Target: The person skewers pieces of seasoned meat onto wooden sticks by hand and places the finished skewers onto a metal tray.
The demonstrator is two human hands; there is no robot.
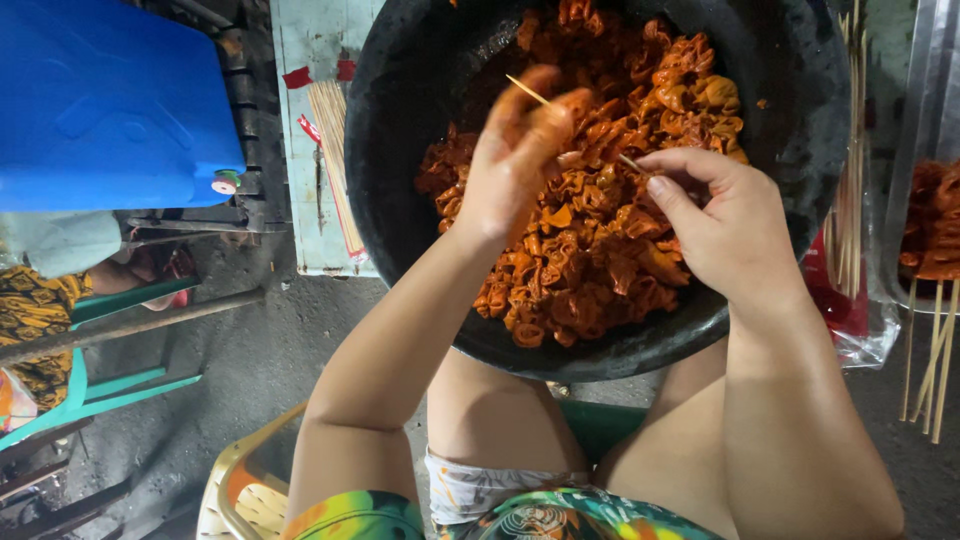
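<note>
A big black basin [400,200] rests on my knees, filled with orange marinated meat pieces [590,250]. Over the meat my left hand [515,150] pinches a piece of meat around a thin bamboo skewer [527,89] whose tip sticks out up and to the left. My right hand [725,215] grips the other end of that same skewer, close to the left hand, fingers closed on the stick.
A bundle of bare skewers [335,150] lies on a pale board left of the basin. A blue container [110,100] sits at top left. More sticks [848,190] and skewered meat in a clear bag [930,220] lie at right. Green stools [110,385] stand at lower left.
</note>
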